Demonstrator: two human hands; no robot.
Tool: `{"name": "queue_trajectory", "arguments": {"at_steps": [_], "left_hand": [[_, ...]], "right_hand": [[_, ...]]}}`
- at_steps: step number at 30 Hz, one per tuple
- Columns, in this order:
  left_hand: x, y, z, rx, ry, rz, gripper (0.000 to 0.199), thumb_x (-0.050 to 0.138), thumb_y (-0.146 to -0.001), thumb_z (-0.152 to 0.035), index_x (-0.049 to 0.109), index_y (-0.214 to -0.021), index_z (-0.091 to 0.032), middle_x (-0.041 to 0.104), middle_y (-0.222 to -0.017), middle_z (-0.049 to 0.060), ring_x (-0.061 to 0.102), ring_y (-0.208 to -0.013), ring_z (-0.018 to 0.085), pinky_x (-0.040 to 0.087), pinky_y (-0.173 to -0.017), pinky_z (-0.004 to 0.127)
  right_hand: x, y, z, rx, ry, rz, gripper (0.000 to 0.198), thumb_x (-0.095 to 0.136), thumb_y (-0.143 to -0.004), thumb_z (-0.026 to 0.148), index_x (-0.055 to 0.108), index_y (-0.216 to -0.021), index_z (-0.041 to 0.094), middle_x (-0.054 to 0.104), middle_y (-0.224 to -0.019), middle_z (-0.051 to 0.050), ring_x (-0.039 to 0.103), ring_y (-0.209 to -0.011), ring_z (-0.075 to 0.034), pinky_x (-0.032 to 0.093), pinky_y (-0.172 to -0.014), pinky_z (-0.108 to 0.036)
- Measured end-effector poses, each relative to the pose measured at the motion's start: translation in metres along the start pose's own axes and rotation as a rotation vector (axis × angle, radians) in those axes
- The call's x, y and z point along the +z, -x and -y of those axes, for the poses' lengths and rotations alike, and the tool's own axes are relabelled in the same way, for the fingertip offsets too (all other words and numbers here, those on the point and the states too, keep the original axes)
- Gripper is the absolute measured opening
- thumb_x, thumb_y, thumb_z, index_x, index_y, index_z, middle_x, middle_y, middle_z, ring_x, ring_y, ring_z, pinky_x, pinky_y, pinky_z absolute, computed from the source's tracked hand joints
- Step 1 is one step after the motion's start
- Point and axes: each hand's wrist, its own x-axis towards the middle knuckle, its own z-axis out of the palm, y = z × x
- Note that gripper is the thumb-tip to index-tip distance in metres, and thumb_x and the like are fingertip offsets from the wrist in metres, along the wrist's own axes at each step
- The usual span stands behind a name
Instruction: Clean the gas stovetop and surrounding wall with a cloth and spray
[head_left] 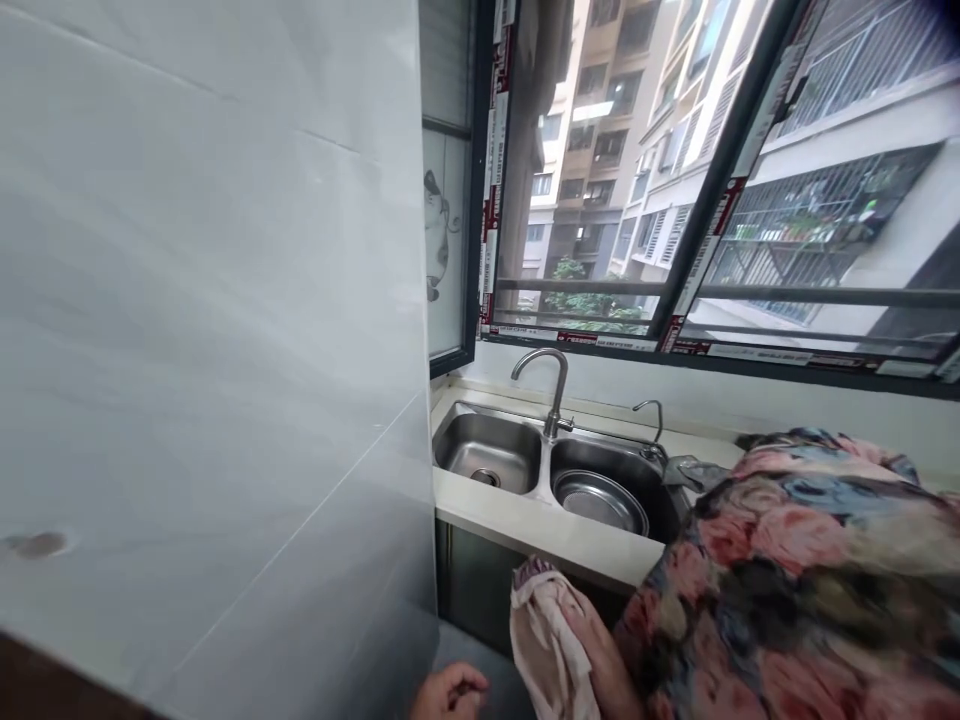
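My right hand (600, 650) is closed around a crumpled pale pink cloth (551, 630) with a purple patterned edge. It hangs in front of the counter edge, below the sinks. My left hand (450, 692) shows at the bottom edge of the view, apart from the cloth. Its fingers are curled in and no object shows in them. Just beyond the cloth is the counter (487, 505) with a double steel sink (540, 480). A round perforated metal basin (600, 500) lies in the right bowl.
Floral fabric (795, 580) fills the lower right, over part of the counter. A tall faucet (555, 395) and a small spout (656, 420) stand behind the sinks. A clear plastic bag (694, 472) lies beside them. A tiled wall (225, 350) bounds the left; a window frame (577, 340) is behind.
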Motion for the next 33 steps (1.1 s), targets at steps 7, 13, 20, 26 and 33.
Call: {"name": "queue_trajectory", "arguments": {"at_steps": [7, 13, 20, 26, 33], "left_hand": [[0.042, -0.087, -0.063, 0.060, 0.118, 0.242, 0.097, 0.092, -0.050, -0.042, 0.051, -0.135, -0.020, 0.055, -0.129, 0.016, 0.058, -0.098, 0.021, 0.048, -0.085, 0.036], [0.081, -0.145, -0.126, 0.064, 0.320, 0.421, 0.092, 0.094, -0.049, -0.042, 0.058, -0.130, -0.016, 0.065, -0.116, 0.010, 0.061, -0.103, 0.025, 0.046, -0.098, 0.042], [0.086, -0.258, -0.205, 0.247, 0.461, 0.446, 0.091, 0.080, -0.066, -0.062, 0.049, -0.139, -0.017, 0.061, -0.127, 0.013, 0.056, -0.119, 0.027, 0.039, -0.108, 0.040], [0.051, -0.376, -0.237, 0.087, 0.598, 0.379, 0.076, 0.086, -0.063, -0.040, 0.054, -0.128, -0.017, 0.068, -0.112, 0.010, 0.064, -0.101, 0.024, 0.047, -0.094, 0.036], [0.015, -0.475, -0.208, -0.012, 0.437, 0.112, 0.041, 0.077, -0.065, -0.029, 0.069, -0.104, -0.017, 0.073, -0.096, 0.007, 0.066, -0.088, 0.023, 0.049, -0.078, 0.029]], "right_hand": [[-0.045, -0.006, -0.006, 0.000, 0.102, -0.097, 0.064, 0.081, -0.060, 0.066, 0.073, -0.106, 0.023, 0.068, -0.118, -0.009, 0.057, -0.119, -0.035, 0.051, -0.098, -0.040], [-0.053, -0.048, 0.010, -0.059, 0.095, -0.343, 0.069, 0.071, -0.068, 0.071, 0.066, -0.119, 0.025, 0.063, -0.130, -0.006, 0.055, -0.123, -0.031, 0.052, -0.097, -0.036], [-0.009, -0.156, 0.086, -0.253, -0.003, -0.522, 0.068, 0.063, -0.078, 0.067, 0.060, -0.127, 0.020, 0.066, -0.124, -0.006, 0.060, -0.114, -0.025, 0.051, -0.091, -0.032], [0.010, -0.280, 0.117, -0.297, 0.190, -0.435, 0.063, 0.057, -0.078, 0.068, 0.068, -0.113, 0.017, 0.066, -0.119, -0.008, 0.060, -0.110, -0.024, 0.048, -0.093, -0.031], [-0.017, -0.373, 0.138, -0.303, 0.445, -0.491, 0.057, 0.049, -0.083, 0.068, 0.071, -0.099, 0.018, 0.070, -0.094, -0.006, 0.061, -0.089, -0.024, 0.047, -0.079, -0.030]]}}
